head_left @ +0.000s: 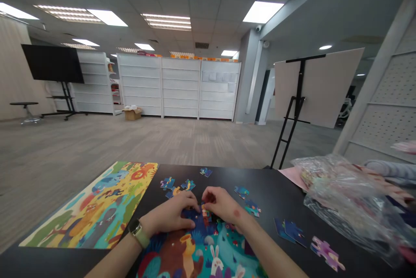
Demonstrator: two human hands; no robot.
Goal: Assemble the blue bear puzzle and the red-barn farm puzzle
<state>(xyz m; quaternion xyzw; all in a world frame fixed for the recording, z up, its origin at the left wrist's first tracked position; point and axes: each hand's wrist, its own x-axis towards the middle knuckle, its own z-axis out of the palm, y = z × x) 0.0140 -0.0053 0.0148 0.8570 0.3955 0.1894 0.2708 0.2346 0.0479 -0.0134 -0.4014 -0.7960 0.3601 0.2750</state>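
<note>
A partly joined jigsaw puzzle with a bear, rabbits and a stream lies on the black table in front of me. My left hand, with a watch on its wrist, rests on the puzzle's upper left part, fingers spread and thumb apart. At the upper edge my right hand has its thumb and fingers closed on a small colourful puzzle piece. My fingers partly cover this piece. Loose blue pieces lie just beyond my left hand, and more pieces lie right of my right hand.
A yellow animal picture sheet covers the table's left side. Dark blue pieces and a purple piece lie at right, near crumpled clear plastic bags. Beyond the table stand an easel and white shelves.
</note>
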